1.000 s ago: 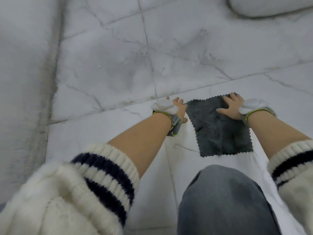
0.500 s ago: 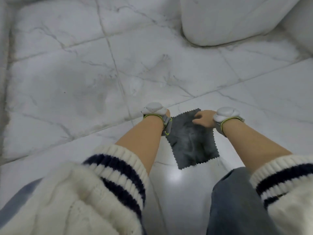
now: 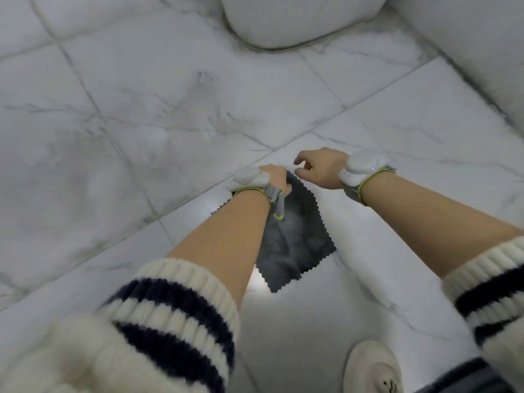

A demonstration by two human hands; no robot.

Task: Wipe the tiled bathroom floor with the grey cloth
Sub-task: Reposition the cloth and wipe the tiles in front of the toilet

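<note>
The grey cloth (image 3: 296, 242), with zigzag edges, lies flat on the white marble-tiled floor (image 3: 175, 114) between my forearms. My left hand (image 3: 274, 177) is bent down over the cloth's far corner and grips it, thumb on the fabric; my wrist and the wrist tracker hide the fingers. My right hand (image 3: 319, 169) hovers just right of that corner, off the cloth. Its fingers are loosely curled and hold nothing.
A white rounded fixture base (image 3: 286, 24) stands on the floor straight ahead. A white wall or tub side (image 3: 467, 58) runs along the right. My white shoe (image 3: 371, 367) and a jeans leg (image 3: 459, 378) are at the bottom right.
My right hand has lifted off the cloth and sits beside its far corner. My left hand has moved onto that corner. The view has shifted toward the white fixture.
</note>
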